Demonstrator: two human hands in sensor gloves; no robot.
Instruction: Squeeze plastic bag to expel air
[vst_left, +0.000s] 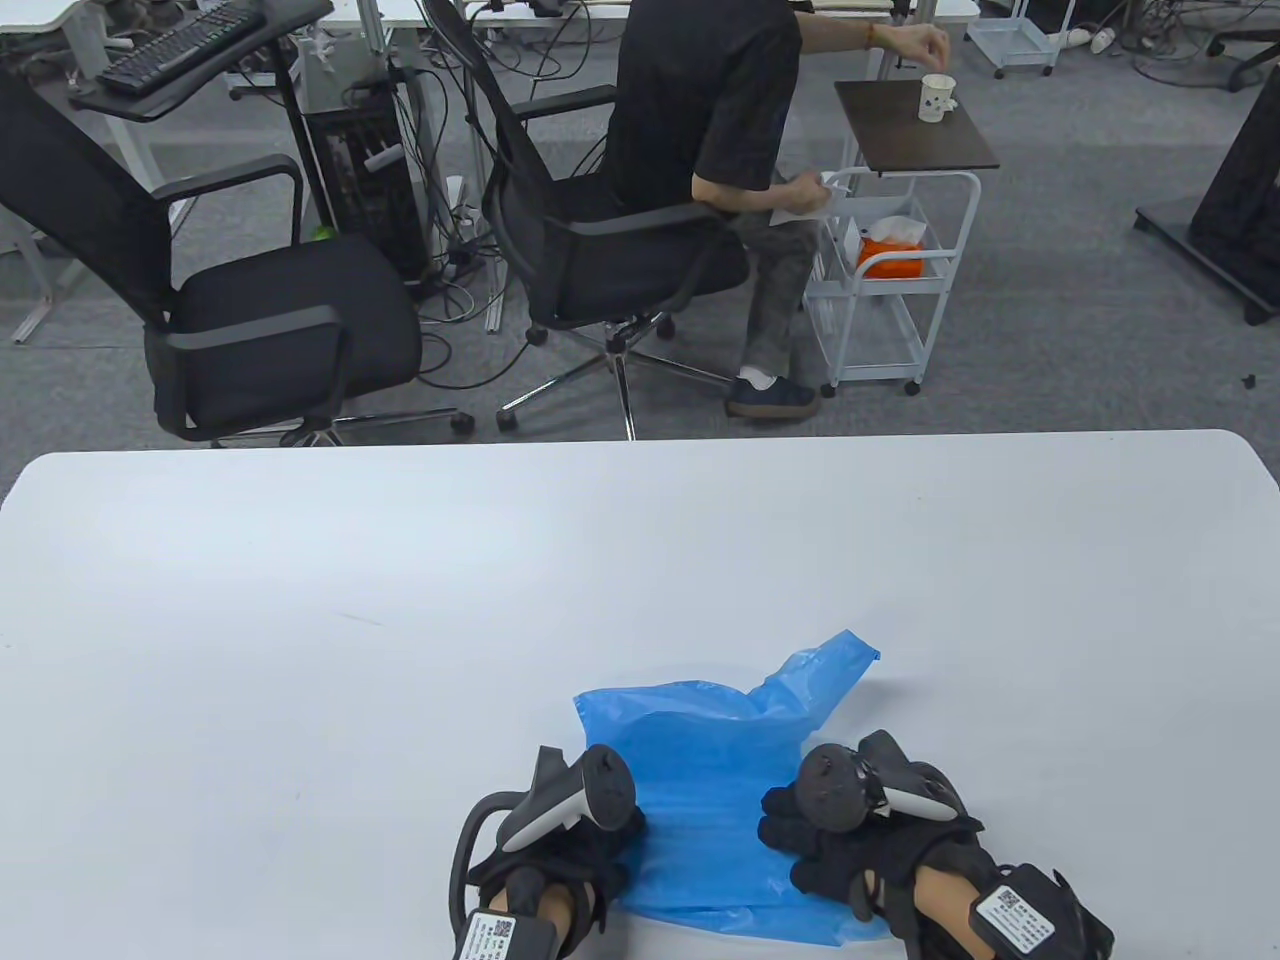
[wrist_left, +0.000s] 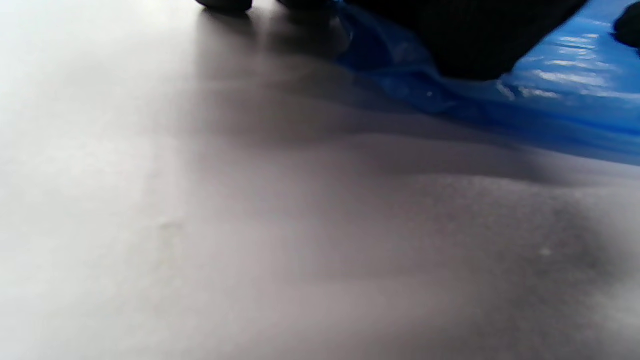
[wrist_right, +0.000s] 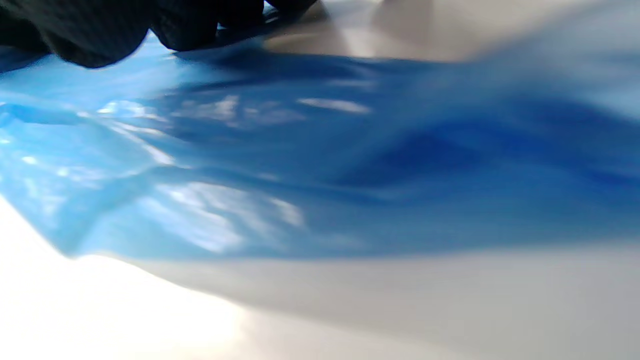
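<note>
A blue plastic bag (vst_left: 700, 780) lies mostly flat on the white table (vst_left: 400, 600) near its front edge, with one loose corner raised at the far right. My left hand (vst_left: 615, 840) presses on the bag's left edge. My right hand (vst_left: 800, 835) presses on its right part. In the left wrist view my gloved fingers (wrist_left: 475, 35) bear down on the bag (wrist_left: 565, 90). In the right wrist view my fingers (wrist_right: 100, 30) rest on the wrinkled film (wrist_right: 300, 165). The trackers hide most of both hands' fingers in the table view.
Beyond the table's far edge stand two office chairs (vst_left: 250, 320), a seated person (vst_left: 700, 150) and a white cart (vst_left: 880, 290).
</note>
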